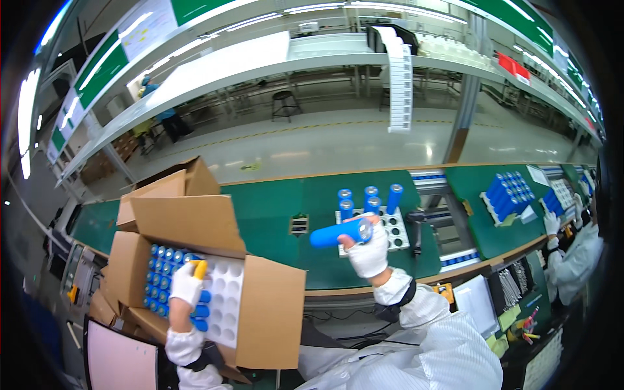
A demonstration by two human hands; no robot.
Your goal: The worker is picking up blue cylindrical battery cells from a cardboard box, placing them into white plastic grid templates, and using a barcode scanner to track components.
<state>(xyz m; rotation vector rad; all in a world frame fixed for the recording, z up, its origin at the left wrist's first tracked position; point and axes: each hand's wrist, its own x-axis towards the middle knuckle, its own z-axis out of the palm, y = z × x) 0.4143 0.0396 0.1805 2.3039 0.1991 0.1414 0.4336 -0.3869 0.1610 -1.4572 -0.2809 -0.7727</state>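
Observation:
My right hand [369,255], in a white glove with bare fingertips, is closed round a blue cylindrical battery cell [335,234], which lies nearly level above the green bench. Just beyond it, a white holder [398,243] with round holes carries several upright blue cells [395,195]. My left hand [187,288], also gloved, reaches into an open cardboard box [272,312]. Its fingers look closed over the blue cells [156,279] there; a yellow piece [201,269] shows at the fingertips, its kind unclear. Beside those cells, a white tray [226,302] shows rows of bare round pockets.
The green bench [273,227] has a dark tool [418,231] by the holder. A roller conveyor track [458,260] crosses to the right. Further right are another block of blue cells [510,195] and a co-worker's gloved hand [551,223]. A label strip [400,97] hangs from the shelf above.

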